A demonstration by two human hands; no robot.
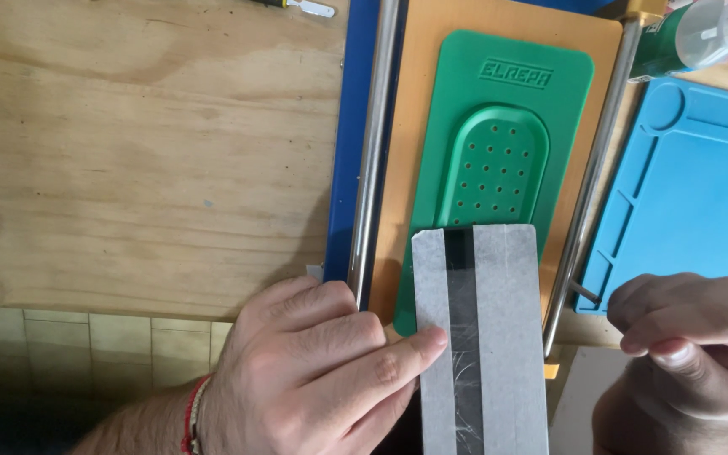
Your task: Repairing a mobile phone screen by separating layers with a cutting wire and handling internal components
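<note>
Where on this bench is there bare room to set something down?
The plywood top left of the blue rail is bare, and the blue mat shows open surface. The green pad, taped phone and both hands crowd the middle.
</note>
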